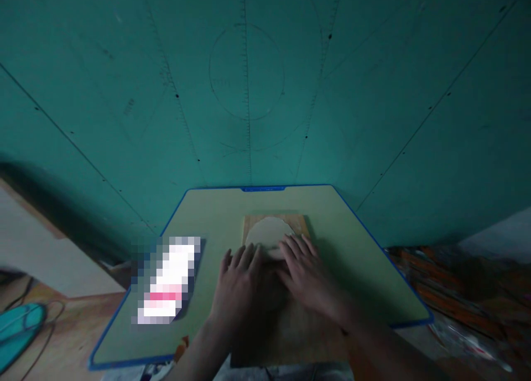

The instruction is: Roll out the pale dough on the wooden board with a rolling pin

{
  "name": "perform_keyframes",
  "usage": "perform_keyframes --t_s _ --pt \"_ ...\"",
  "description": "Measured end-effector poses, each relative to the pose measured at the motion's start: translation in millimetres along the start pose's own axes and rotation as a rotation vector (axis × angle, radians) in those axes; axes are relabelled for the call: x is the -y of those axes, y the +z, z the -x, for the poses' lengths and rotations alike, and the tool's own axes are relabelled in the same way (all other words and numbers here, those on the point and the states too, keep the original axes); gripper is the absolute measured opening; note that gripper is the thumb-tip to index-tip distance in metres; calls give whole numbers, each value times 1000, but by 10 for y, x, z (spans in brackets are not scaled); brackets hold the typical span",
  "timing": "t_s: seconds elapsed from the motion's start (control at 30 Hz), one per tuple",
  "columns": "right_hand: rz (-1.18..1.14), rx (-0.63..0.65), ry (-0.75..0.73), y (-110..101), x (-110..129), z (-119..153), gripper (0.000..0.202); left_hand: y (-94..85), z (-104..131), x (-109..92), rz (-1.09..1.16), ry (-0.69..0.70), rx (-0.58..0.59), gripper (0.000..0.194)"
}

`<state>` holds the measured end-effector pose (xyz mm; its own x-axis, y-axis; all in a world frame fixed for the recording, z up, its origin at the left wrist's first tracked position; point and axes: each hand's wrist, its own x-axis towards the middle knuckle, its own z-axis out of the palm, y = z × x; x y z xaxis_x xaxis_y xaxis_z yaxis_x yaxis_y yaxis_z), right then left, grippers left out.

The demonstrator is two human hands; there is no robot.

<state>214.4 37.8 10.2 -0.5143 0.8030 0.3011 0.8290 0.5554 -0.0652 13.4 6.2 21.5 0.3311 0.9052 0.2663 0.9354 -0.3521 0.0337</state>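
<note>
A thin round sheet of pale dough (270,230) lies on a wooden board (257,345). Across its near part runs a light rod that looks like a rolling pin (274,254), mostly hidden under my hands. My left hand (239,276) rests palm down at the left end, its fingers stretched forward. Palm down at the right end is my right hand (302,267), fingers extended over the rod and the dough's right edge. Shadow covers the board below my hands.
Under the board is a pale table (215,215) with a blue rim. A blurred-out white and pink rectangular item (172,278) lies on its left side. A green wall (265,93) with pencil marks rises behind. Orange-brown items (443,287) are stacked at right.
</note>
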Motion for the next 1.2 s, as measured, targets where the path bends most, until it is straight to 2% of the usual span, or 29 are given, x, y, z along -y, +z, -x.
perform_keyframes --t_s 0.1,0.17,0.33,0.5,0.6,0.7,0.9,1.07,1.2 --pt "-56 -12 22 46 -74 -173 41 78 -77 10 -49 -37 13 54" --pt "-119 -37 -4 79 -127 -237 36 99 -206 57 -52 -58 40 58" --pt "-280 -105 -74 102 -249 -223 37 55 -462 160 -30 -75 97 53" --pt "-386 -101 -115 81 -337 -188 43 6 -537 173 17 -77 132 47" --pt "-411 -89 -118 73 -387 -215 41 -5 -601 198 8 -85 164 50" --pt "-400 -64 -121 61 -434 -257 40 -2 -690 237 -7 -91 199 54" --pt "-257 -6 -113 58 -507 -389 41 30 -884 291 0 -131 187 60" --pt "-108 36 -79 63 -541 -621 42 73 -1096 378 7 -146 193 49" --pt "-43 105 9 66 -571 -867 43 107 -1283 478 12 -146 213 42"
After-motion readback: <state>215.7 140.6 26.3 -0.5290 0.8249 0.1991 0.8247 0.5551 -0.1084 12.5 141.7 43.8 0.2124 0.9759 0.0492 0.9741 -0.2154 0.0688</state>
